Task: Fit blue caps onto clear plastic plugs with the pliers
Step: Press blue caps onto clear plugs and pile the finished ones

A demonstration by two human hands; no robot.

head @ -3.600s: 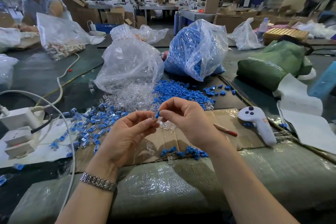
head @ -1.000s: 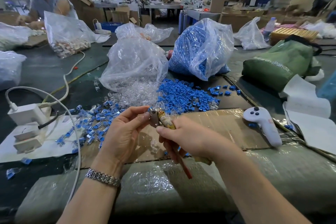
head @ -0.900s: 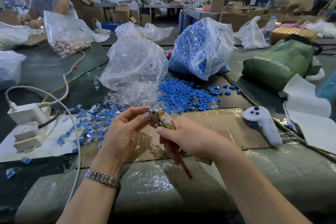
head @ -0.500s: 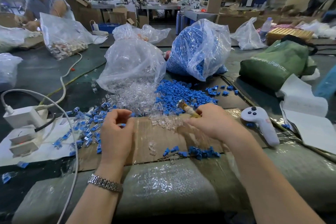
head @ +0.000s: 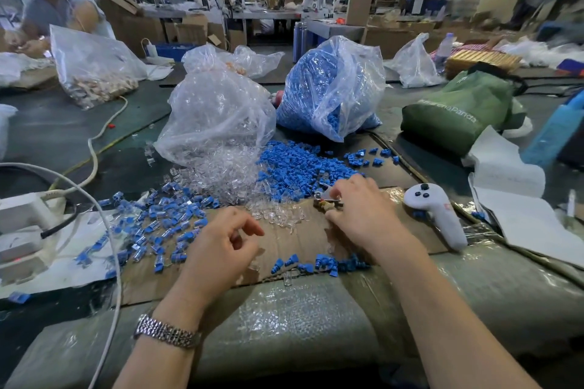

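A: Head view is showing both hands over the cardboard sheet (head: 303, 240). What is the right hand (head: 363, 215) doing?

B: It is lying palm down at the far edge of the cardboard, fingers curled over the pliers (head: 327, 197). Only the metal tip is poking out on its left side, just beside the loose blue caps (head: 300, 167). Whether the jaws are gripping anything, I cannot tell.

A: And the left hand (head: 221, 249)?

B: It is hovering above the cardboard with the fingers loosely curled and the thumb reaching toward the forefinger. Whether anything is sitting between them, I cannot tell. A metal watch (head: 167, 333) is sitting on that wrist.

A: Where are the parts lying?

B: The clear plugs (head: 227, 180) are spilling out of a clear bag (head: 218, 114), with a few scattered on the cardboard between the two hands. The caps are spreading in a heap to the right of the plugs, in front of a bag of blue caps (head: 331, 88). Capped plugs (head: 151, 224) are lying in a scatter left of the left hand, and a small row of blue pieces (head: 328, 264) is sitting on the near edge of the cardboard.

A: Anything else nearby?

B: A white controller (head: 436, 211) is resting right of the right hand, and a green bag (head: 458, 114) is lying further back.
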